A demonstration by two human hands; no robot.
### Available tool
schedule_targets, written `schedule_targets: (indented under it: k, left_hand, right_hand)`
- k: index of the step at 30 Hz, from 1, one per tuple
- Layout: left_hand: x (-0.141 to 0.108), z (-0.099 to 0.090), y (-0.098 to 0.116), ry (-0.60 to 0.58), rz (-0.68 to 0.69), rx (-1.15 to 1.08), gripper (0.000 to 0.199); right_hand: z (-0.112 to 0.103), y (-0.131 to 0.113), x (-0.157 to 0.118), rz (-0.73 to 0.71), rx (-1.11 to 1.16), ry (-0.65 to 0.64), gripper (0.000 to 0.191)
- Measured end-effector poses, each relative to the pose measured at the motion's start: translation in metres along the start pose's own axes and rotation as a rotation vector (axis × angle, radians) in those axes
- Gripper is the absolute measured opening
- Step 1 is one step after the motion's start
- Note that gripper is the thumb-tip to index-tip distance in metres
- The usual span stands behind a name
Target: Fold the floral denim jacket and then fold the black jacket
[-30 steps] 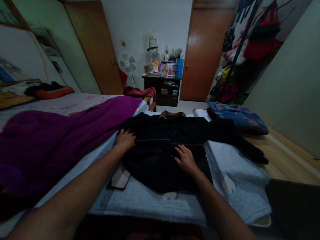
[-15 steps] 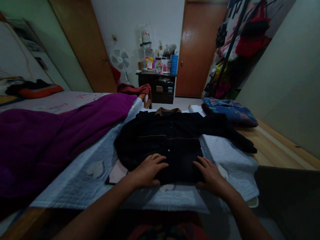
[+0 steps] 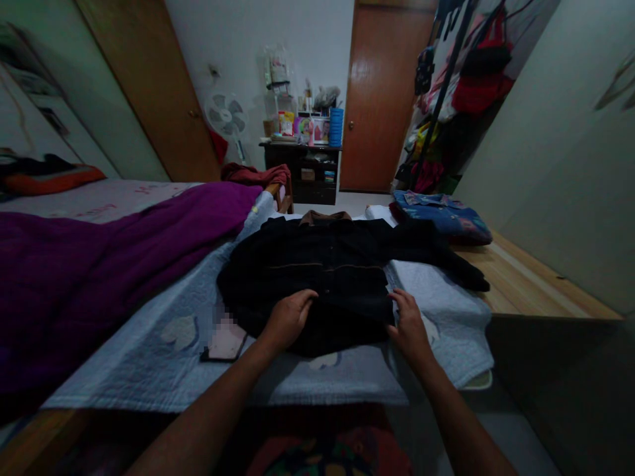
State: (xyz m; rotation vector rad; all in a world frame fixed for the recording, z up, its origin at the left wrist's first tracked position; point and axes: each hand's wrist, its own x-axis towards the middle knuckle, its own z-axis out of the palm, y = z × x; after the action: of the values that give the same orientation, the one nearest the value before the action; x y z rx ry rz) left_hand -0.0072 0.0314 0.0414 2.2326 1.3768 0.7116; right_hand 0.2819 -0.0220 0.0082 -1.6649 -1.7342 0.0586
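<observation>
A black jacket [image 3: 327, 254] with a brown collar lies spread, front side up, on a pale blue quilted cover. One sleeve stretches out to the right; the other side curves round at the left. My left hand [image 3: 290, 318] is closed on the lower part of the jacket, fingers pinched together. At the jacket's lower right edge is my right hand [image 3: 407, 320], its fingers curled round the edge of the cloth. Between the hands the hem is slightly raised. A pinkish flat item [image 3: 228, 338] with a dark edge lies left of the jacket.
A purple blanket [image 3: 124, 244] covers the left side. Folded blue clothing [image 3: 444, 215] rests at the right on a wooden surface [image 3: 530, 281]. Farther back stand a fan [image 3: 225, 116], a dark cabinet [image 3: 300, 172] and a brown door [image 3: 374, 99].
My hands have gone from lying spread on the jacket to gripping it. Its hem has lifted and shifted a little. The view has turned slightly to the right.
</observation>
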Motion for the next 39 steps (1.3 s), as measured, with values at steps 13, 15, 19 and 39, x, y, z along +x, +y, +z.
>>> schedule_targets:
  k: [13, 15, 19, 39]
  left_hand:
    - [0.008, -0.046, -0.005, 0.429, -0.161, 0.027, 0.032]
    - [0.005, -0.045, -0.006, 0.419, -0.13, 0.043, 0.032]
    - [-0.003, -0.04, -0.004, 0.404, 0.01, 0.114, 0.032]
    - [-0.019, -0.002, 0.01, -0.019, 0.206, 0.348, 0.026]
  right_hand:
    - [0.031, -0.031, -0.026, 0.156, -0.136, -0.206, 0.035]
    - [0.023, -0.033, -0.018, 0.18, 0.016, -0.194, 0.04]
    - [-0.015, -0.035, 0.001, 0.219, 0.228, 0.003, 0.041]
    - [-0.049, 0.012, -0.023, 0.134, -0.163, -0.216, 0.062]
